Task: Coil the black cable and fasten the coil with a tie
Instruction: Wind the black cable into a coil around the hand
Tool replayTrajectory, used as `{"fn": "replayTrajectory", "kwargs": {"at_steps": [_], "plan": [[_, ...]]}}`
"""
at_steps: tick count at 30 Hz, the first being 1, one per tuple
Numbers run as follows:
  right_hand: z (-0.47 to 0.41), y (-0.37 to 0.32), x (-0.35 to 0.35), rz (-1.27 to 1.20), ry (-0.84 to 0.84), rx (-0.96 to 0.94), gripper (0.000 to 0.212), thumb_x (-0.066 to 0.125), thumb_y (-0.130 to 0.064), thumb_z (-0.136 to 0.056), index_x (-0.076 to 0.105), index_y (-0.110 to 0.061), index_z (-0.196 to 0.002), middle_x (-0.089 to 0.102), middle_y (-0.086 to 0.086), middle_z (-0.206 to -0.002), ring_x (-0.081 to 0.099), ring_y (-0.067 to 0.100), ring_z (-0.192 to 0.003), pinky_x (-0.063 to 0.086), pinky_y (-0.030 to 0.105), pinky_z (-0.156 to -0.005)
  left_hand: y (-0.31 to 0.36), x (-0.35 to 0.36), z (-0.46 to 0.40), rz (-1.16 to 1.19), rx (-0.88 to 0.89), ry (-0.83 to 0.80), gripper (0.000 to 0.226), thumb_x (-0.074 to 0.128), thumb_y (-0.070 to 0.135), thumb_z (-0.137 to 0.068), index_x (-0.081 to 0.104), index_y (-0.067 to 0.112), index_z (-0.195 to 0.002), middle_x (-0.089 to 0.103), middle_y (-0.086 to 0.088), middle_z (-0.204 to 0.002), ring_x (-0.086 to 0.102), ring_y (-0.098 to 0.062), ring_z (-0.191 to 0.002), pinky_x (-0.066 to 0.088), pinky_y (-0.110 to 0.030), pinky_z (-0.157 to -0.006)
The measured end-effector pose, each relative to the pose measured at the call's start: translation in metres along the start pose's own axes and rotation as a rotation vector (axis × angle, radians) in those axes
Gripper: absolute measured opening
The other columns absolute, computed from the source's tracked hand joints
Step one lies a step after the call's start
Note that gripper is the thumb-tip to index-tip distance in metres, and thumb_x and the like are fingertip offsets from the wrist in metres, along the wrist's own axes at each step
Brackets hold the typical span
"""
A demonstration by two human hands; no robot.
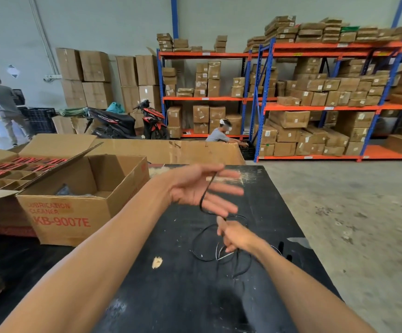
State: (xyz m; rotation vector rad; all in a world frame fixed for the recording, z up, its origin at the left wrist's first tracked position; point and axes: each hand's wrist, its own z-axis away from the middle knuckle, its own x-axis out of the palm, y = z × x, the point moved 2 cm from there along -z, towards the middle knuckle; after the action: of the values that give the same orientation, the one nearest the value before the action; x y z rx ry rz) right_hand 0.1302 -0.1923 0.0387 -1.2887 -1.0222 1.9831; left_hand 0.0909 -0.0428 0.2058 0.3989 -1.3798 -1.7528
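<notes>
- Desk (175, 296): black top, scuffed and chipped; it carries the loose cable and an open cardboard box (79, 203) at its left side.
- Black cable (204, 192): one run rises across the left palm; the remainder lies in slack, uneven loops on the desk beneath the right hand.
- Left hand (202, 188): grip wide open, fingers spread, cable draped over it, not clamped.
- Right hand (233, 236): grip closed, pinching the cable just below the left.
- Assessment: coiling is at an early stage. Recommend equal turns laid around the left palm, slack fed steadily, no twisting.
- Tie: none identifiable.
</notes>
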Motion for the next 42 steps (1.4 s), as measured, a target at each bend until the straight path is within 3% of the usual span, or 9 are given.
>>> {"fn": "replayTrajectory", "kwargs": {"at_steps": [7,10,16,20,22,24,29,32,42], "plan": [[0.008,-0.059,-0.082,0.171,0.218,-0.185,0.039,0.069,-0.049,-0.087,0.051,-0.016,-0.073,0.049,-0.003,-0.064,0.062,0.014,-0.056,0.053,0.026,-0.056,-0.055,-0.036,0.002,-0.261,-0.32,0.154,0.044,0.042,0.05,-0.095,0.065,0.031,-0.129,0.042,-0.006,-0.153,0.041,-0.05,-0.129,0.042,-0.067,-0.093],[0.015,-0.082,-0.094,0.127,0.141,-0.257,0.04,0.076,-0.039,-0.083,0.047,-0.019,-0.064,0.043,0.0,-0.062,0.049,0.014,-0.058,0.063,0.034,-0.068,-0.059,-0.046,0.004,-0.09,-0.213,0.337,0.04,0.043,0.047,-0.094,0.071,0.033,-0.12,0.027,-0.013,-0.157,0.02,-0.045,-0.144,0.021,-0.071,-0.109],[0.043,-0.11,-0.07,-0.035,-0.087,-0.32,0.026,0.058,-0.033,-0.1,0.065,-0.012,-0.084,0.044,-0.004,-0.053,0.039,0.012,-0.047,0.057,0.033,-0.063,-0.053,-0.044,0.0,0.2,0.1,0.499,0.039,0.041,0.039,-0.1,0.061,0.024,-0.129,0.052,-0.011,-0.103,0.054,-0.025,-0.09,0.046,-0.043,-0.079],[0.055,-0.103,-0.044,-0.131,-0.178,-0.374,0.035,0.045,-0.03,-0.106,0.069,-0.007,-0.094,0.045,0.003,-0.055,0.036,0.016,-0.044,0.056,0.032,-0.054,-0.043,-0.058,-0.005,0.366,0.246,0.491,0.035,0.042,0.039,-0.097,0.061,0.029,-0.125,0.03,-0.017,-0.149,0.02,-0.052,-0.14,0.017,-0.083,-0.096],[0.059,-0.093,-0.033,-0.162,-0.207,-0.373,0.039,0.044,-0.033,-0.107,0.068,-0.003,-0.098,0.043,0.004,-0.058,0.034,0.016,-0.043,0.055,0.031,-0.052,-0.035,-0.06,-0.004,0.478,0.326,0.43,0.037,0.043,0.039,-0.097,0.06,0.031,-0.129,0.013,-0.015,-0.161,-0.003,-0.061,-0.141,0.025,-0.084,-0.092],[0.062,-0.086,-0.026,-0.177,-0.186,-0.36,0.046,0.043,-0.041,-0.106,0.068,-0.004,-0.096,0.039,0.002,-0.058,0.032,0.015,-0.043,0.053,0.031,-0.051,-0.029,-0.064,-0.003,0.526,0.408,0.348,0.042,0.044,0.037,-0.098,0.054,0.031,-0.138,0.029,-0.011,-0.156,0.02,-0.056,-0.14,0.043,-0.077,-0.084],[0.063,-0.084,-0.027,-0.221,-0.048,-0.361,0.049,0.046,-0.047,-0.103,0.072,-0.012,-0.082,0.033,-0.002,-0.057,0.029,0.014,-0.047,0.042,0.029,-0.049,-0.026,-0.051,-0.004,0.303,0.436,0.443,0.044,0.036,0.04,-0.101,0.046,0.03,-0.143,0.061,-0.003,-0.134,0.074,-0.033,-0.083,0.06,-0.034,-0.058],[0.061,-0.087,-0.03,-0.187,0.051,-0.347,0.052,0.047,-0.049,-0.102,0.076,-0.014,-0.076,0.034,-0.004,-0.054,0.032,0.013,-0.045,0.041,0.027,-0.048,-0.031,-0.052,-0.008,0.063,0.397,0.582,0.048,0.028,0.047,-0.102,0.042,0.033,-0.145,0.07,-0.007,-0.124,0.051,-0.012,-0.039,0.034,-0.019,-0.034],[0.055,-0.087,-0.052,-0.483,0.256,-0.198,0.04,0.046,-0.044,-0.102,0.052,-0.017,-0.073,0.03,-0.008,-0.046,0.028,0.01,-0.038,0.03,0.026,-0.042,-0.047,-0.057,-0.014,-0.163,0.333,0.546,0.06,0.044,0.061,-0.095,0.035,0.032,-0.146,0.07,0.005,-0.125,0.021,-0.005,-0.03,0.016,-0.016,-0.029]]}}
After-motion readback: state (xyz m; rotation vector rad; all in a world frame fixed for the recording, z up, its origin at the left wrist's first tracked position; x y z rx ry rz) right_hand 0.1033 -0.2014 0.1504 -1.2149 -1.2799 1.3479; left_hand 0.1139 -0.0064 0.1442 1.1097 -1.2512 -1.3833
